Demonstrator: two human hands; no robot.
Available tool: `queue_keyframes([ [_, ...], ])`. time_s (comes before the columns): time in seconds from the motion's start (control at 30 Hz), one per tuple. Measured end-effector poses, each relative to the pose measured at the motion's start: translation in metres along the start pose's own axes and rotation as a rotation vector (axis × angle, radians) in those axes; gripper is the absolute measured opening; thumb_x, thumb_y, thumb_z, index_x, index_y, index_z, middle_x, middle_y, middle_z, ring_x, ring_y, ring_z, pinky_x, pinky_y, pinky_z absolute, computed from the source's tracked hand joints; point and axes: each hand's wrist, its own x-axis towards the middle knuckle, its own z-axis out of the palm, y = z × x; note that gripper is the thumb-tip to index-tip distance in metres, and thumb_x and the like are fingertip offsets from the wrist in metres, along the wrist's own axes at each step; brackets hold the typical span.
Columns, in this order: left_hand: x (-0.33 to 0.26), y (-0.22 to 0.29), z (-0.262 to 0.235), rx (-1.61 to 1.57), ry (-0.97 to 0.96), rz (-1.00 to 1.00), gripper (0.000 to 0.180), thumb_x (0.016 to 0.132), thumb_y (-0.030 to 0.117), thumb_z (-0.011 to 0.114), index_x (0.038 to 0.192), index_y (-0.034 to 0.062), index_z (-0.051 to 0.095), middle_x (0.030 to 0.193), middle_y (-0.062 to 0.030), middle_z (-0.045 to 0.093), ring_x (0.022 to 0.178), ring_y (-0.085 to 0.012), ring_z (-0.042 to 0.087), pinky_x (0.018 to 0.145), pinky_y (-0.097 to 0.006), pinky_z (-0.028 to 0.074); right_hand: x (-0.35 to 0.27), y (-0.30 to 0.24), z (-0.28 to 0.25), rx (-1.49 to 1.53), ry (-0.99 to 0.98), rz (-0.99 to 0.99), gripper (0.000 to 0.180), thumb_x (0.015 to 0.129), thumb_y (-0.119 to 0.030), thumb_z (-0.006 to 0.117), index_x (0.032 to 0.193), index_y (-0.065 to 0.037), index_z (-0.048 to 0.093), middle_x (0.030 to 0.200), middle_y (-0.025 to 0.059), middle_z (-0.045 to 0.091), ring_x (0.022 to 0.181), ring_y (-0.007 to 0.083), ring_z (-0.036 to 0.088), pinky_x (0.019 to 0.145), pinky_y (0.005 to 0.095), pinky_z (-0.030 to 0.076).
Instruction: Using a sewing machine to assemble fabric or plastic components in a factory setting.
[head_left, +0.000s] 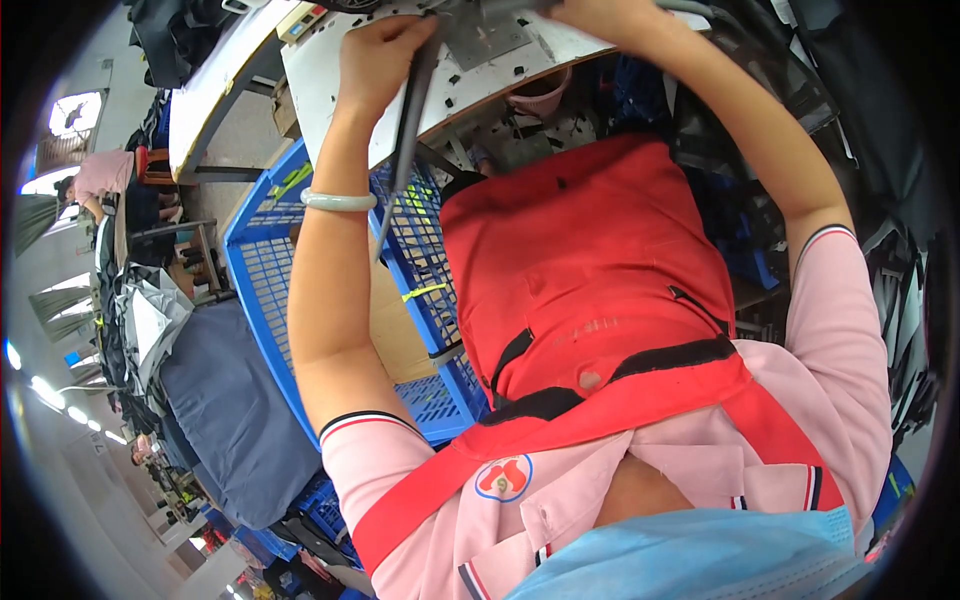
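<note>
My left hand (383, 62) is closed, thumb and fingers pinching a long dark strip (407, 130), maybe fabric or webbing. From the pinch the strip hangs down past the table's front edge, over the blue basket. My right hand (607, 20) reaches in at the top edge of the picture, close to the metal plate (488, 42) set in the white tabletop (335, 95). Its fingers are partly cut off and smeared, so their grip does not show. Dark material lies between the two hands at the top, mostly out of view.
Small black scraps dot the tabletop. A blue plastic basket (262, 225) stands below at the left, beside my red apron (590, 240). Under the table is a pink bin (540, 95). Dark cloth (240, 400) is piled at left; another person (105, 175) is farther off.
</note>
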Motion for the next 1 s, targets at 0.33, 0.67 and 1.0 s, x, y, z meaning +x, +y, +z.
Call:
queue_keyframes([
  [0.33, -0.017, 0.047, 0.05, -0.473, -0.202, 0.15, 0.031, 0.09, 0.026, 0.066, 0.093, -0.0047, 0.07, 0.078, -0.0081, 0.07, 0.072, -0.0156, 0.067, 0.066, -0.027, 0.053, -0.042, -0.087, 0.064, -0.286, -0.319, -0.56, 0.012, 0.081, -0.018, 0.063, 0.092, -0.013, 0.062, 0.078, 0.0096, 0.065, 0.079, 0.0271, 0.066, 0.07, 0.0407, 0.052],
  [0.67, -0.059, 0.02, 0.008, -0.246, -0.339, -0.133, 0.03, 0.09, 0.027, 0.067, 0.097, -0.0018, 0.072, 0.074, -0.0032, 0.066, 0.068, -0.0096, 0.058, 0.062, -0.024, 0.047, -0.035, -0.004, -0.018, 0.088, -0.327, -0.2, 0.05, 0.076, -0.04, 0.071, 0.115, -0.01, 0.065, 0.089, 0.0244, 0.067, 0.087, 0.0387, 0.065, 0.075, 0.0454, 0.051],
  [1.0, -0.007, 0.026, 0.009, -0.187, -0.089, 0.013, 0.031, 0.085, 0.026, 0.073, 0.101, -0.0011, 0.073, 0.071, -0.0027, 0.066, 0.062, -0.0064, 0.056, 0.056, -0.021, 0.044, 0.003, 0.003, -0.051, 0.105, -0.24, -0.081, 0.044, 0.077, -0.038, 0.072, 0.106, -0.005, 0.067, 0.092, 0.0232, 0.068, 0.09, 0.0392, 0.064, 0.078, 0.0453, 0.049],
])
